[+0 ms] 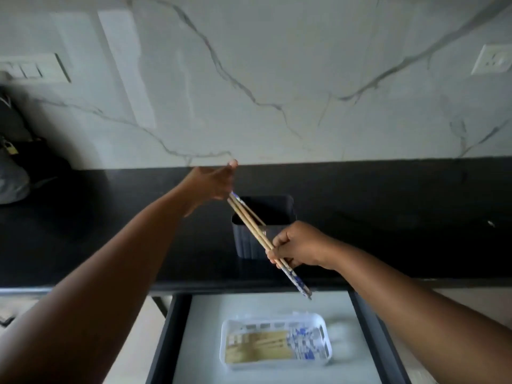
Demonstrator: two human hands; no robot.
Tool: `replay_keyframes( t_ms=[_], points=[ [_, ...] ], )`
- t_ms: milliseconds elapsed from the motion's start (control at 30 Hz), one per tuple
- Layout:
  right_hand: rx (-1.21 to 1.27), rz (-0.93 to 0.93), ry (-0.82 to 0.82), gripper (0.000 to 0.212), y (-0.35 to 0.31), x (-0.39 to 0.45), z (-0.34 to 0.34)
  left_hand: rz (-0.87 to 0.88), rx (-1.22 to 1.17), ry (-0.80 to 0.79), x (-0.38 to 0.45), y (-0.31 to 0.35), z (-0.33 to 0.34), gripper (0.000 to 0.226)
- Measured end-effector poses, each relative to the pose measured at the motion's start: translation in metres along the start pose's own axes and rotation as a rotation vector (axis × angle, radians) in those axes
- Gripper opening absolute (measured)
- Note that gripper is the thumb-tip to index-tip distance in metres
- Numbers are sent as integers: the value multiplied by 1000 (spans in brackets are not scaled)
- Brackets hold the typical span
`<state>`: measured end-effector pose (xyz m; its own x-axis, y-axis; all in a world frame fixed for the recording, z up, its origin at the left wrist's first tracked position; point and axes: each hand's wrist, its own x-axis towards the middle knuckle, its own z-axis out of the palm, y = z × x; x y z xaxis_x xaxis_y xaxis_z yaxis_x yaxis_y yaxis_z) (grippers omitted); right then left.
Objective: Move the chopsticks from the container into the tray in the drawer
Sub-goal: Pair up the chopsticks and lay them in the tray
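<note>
1. Two, maybe three chopsticks (250,227) are in the air right above the container (261,225). I can't separate them cleanly, so call it a small bunch. They slant from upper left down to lower right, with the blue patterned ends poking out below the right hand.
2. Right hand (297,245), just in front of the container, has its fingers curled round the bunch near the patterned ends, so it carries the weight. My guess is it's holding low so it can swing them straight down to the drawer.
3. Left hand (213,184), up and left of the container, touches the other end of the sticks, probably steadying or squaring them up. Whether its fingers actually close round them I can't tell from this angle.
4. One container, dark and ribbed, sits on the black counter (110,231). Its opening is too dark to see whether more sticks are left inside.
5. One white tray (274,318) sits in the open drawer (202,328), below and in front of the container. It already holds a layer of chopsticks lying flat, too many and too blurred to count.
</note>
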<state>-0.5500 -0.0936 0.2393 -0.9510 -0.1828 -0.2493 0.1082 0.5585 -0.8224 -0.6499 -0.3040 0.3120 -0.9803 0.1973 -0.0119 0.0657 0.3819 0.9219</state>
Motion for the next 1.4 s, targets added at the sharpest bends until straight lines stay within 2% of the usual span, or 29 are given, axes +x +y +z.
replay_keyframes(
  t_ms=[67, 133, 267, 367, 433, 567, 767, 900, 1033, 1100, 1233, 1400],
  points=[
    [-258, -2, -50, 22, 28, 0, 20, 7, 70, 156, 7, -33, 0, 57],
    [-420, 3, -121, 28, 56, -1, 43, -23, 330, 199, 8, -68, 3, 64],
    [-641, 34, -210, 21, 108, -3, 81, -58, 699, 114, 0, -126, 19, 51],
    [-751, 72, -259, 26, 133, -1, 103, -45, 886, 39, -10, -157, 28, 47],
    [-834, 96, -277, 17, 142, 3, 114, -22, 959, -1, -18, -172, 31, 51],
    [-913, 135, -284, 20, 155, 9, 131, -101, 1029, -100, -29, -196, 41, 72],
    [-1030, 125, -345, 19, 167, 15, 145, -106, 992, -70, -32, -211, 49, 71],
    [-1007, 143, -312, 17, 175, 17, 143, -93, 991, -45, -35, -218, 50, 71],
    [-920, 74, -240, 10, 181, 15, 139, -81, 1017, -37, -36, -220, 52, 70],
    [-898, 54, -201, 17, 182, 14, 137, -74, 1045, -30, -37, -220, 52, 70],
    [-816, 121, -227, 35, 175, 19, 127, -32, 1136, -10, -34, -219, 48, 73],
    [-624, 210, -318, 35, 131, 24, 97, -39, 1136, -5, -28, -218, 47, 76]
  ],
)
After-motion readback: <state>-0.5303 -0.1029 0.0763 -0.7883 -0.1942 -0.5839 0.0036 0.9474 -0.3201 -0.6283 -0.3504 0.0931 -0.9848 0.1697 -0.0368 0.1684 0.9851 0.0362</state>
